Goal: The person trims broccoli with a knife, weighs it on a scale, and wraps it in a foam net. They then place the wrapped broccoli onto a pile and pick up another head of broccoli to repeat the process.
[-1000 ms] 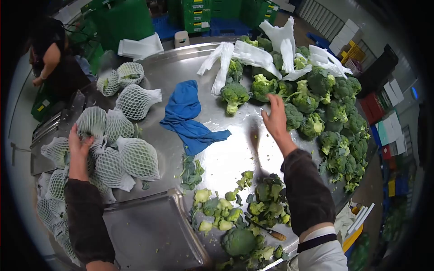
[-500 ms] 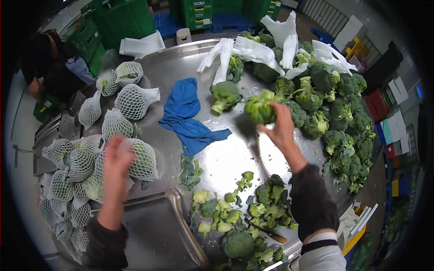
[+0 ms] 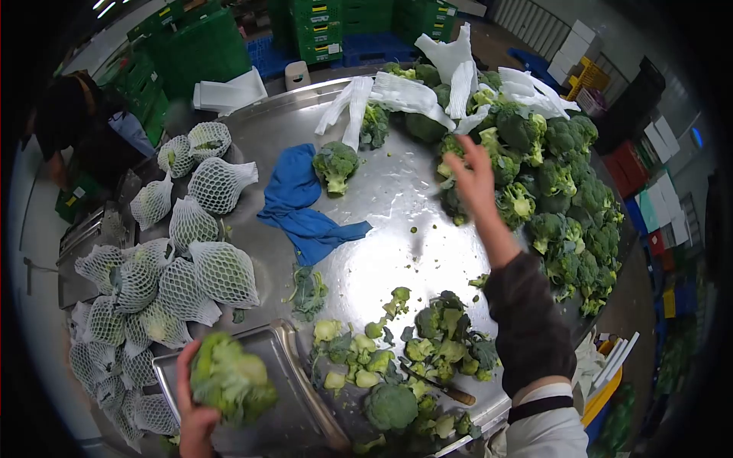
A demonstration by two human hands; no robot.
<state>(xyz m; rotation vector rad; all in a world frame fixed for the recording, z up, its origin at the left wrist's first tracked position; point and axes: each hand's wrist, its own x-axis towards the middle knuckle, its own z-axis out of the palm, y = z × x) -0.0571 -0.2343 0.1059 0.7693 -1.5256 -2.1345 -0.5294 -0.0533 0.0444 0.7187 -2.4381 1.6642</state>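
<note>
My left hand point(image 3: 195, 408) grips a broccoli head point(image 3: 237, 378), stem end facing up, over the metal tray point(image 3: 286, 412) at the lower left. With fingers stretched and apart, my right hand point(image 3: 475, 177) reaches to the left edge of the broccoli pile point(image 3: 561, 179) and overlaps it in this view. A single broccoli head point(image 3: 336, 164) lies on the steel table beside a blue cloth point(image 3: 305, 210). White foam net sleeves point(image 3: 405, 93) are draped over the back of the pile.
Several net-wrapped broccoli heads point(image 3: 223, 273) are heaped on the left. Cut stems and trimmings point(image 3: 366, 355) lie at the front, with a wooden-handled knife point(image 3: 458, 395) among them. Green crates point(image 3: 317, 30) stand behind the table. Another person point(image 3: 72, 114) is at the far left.
The broccoli beside my right hand has left that spot, and my left hand now holds a head. My right hand has moved up toward the pile. The single head has shifted left.
</note>
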